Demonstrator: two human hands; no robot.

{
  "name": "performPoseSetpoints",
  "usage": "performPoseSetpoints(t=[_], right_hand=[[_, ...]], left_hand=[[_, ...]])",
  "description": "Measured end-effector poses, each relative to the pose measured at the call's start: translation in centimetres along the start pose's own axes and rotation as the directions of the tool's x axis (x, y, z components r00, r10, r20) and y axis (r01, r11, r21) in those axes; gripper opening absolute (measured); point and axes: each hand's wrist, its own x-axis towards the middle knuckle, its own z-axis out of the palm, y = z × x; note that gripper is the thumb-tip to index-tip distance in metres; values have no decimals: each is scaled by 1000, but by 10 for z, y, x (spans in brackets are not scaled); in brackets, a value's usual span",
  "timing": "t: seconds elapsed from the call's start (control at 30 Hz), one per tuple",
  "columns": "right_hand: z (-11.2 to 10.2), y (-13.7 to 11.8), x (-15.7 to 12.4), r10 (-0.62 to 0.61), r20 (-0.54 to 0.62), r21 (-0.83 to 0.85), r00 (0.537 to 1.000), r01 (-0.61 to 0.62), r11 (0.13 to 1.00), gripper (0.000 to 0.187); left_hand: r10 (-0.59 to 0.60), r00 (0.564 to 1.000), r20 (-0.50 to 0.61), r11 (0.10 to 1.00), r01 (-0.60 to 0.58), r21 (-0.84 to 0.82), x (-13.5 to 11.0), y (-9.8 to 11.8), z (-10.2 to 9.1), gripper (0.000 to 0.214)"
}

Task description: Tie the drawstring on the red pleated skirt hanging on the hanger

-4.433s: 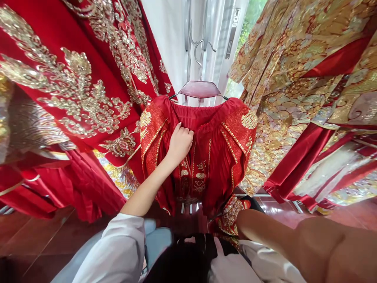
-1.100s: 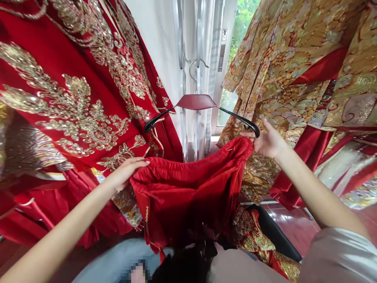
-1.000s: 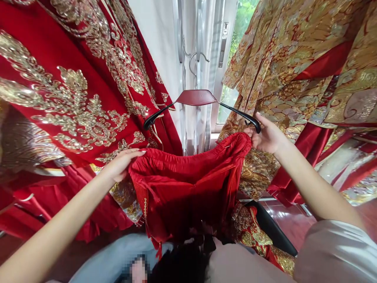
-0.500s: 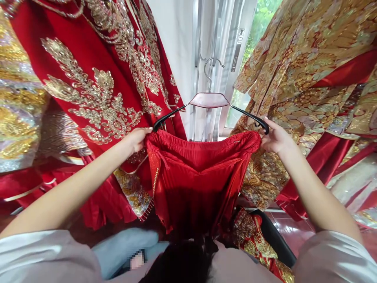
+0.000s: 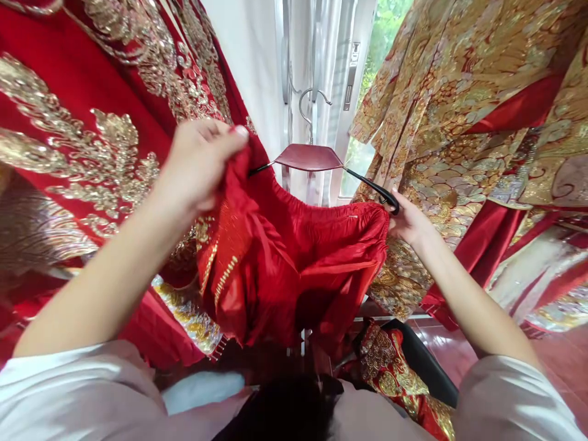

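A red skirt (image 5: 316,245) with a gathered waistband and gold trim at its left side hangs in front of me. My left hand (image 5: 202,156) is closed on the left end of its waistband, thumb on top, lifted over the left arm of the hanger (image 5: 309,157). That hanger has a dark red middle plate, thin black arms and a metal hook; its left tip is hidden behind the cloth. My right hand (image 5: 411,220) grips the right tip of the hanger, where the other end of the waistband sits.
A red jacket (image 5: 124,73) with gold embroidery hangs at the left, and gold patterned robes (image 5: 450,147) hang at the right. Behind the hanger are a white curtain (image 5: 243,49) and a window frame. Below right, a red and gold garment (image 5: 390,367) lies on a black seat or container (image 5: 432,367).
My left hand has moved up and inward from the hanger's left tip, pulling the waistband up over it. My right hand still holds the right tip. The view has shifted slightly.
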Motion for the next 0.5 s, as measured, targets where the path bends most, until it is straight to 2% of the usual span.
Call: performPoseSetpoints(t=[0.03, 0.1, 0.13, 0.2, 0.27, 0.33, 0.37, 0.4, 0.47, 0.5], right_hand=[[1, 1, 1, 20, 7, -9, 1000, -20, 1000, 30], [1, 2, 3, 38, 5, -27, 999, -38, 999, 34], [1, 1, 4, 29, -2, -31, 1000, -29, 999, 35], [1, -2, 5, -7, -14, -38, 1000, 7, 999, 34], [-1, -4, 2, -31, -2, -52, 1000, 31, 998, 32], [-2, -5, -1, -47, 14, -74, 999, 48, 996, 29], [-3, -5, -2, -61, 23, -92, 998, 63, 994, 28], [-3, -5, -2, -81, 30, -114, 996, 84, 990, 27], [-7, -6, -3, -125, 48, -175, 991, 132, 976, 26], [-9, -7, -3, -143, 67, -207, 988, 154, 966, 27]], left_hand=[[50, 996, 72, 996, -55, 77, -9, -7, 10, 16], [149, 959, 241, 938, -214, 272, -24, -26, 28, 23], [163, 933, 320, 874, -287, 392, -30, -35, 34, 27], [124, 891, 436, 677, -397, 619, -38, -44, 44, 29], [90, 866, 492, 496, -467, 732, -44, -36, 53, 25], [166, 825, 541, 416, -555, 720, -45, -14, 68, 33], [247, 785, 568, 403, -617, 676, -42, -1, 78, 39], [351, 724, 594, 377, -689, 619, -36, 11, 90, 40], [579, 564, 588, 271, -814, 514, -18, 26, 117, 38], [628, 505, 591, 237, -848, 473, -8, 29, 131, 38]])
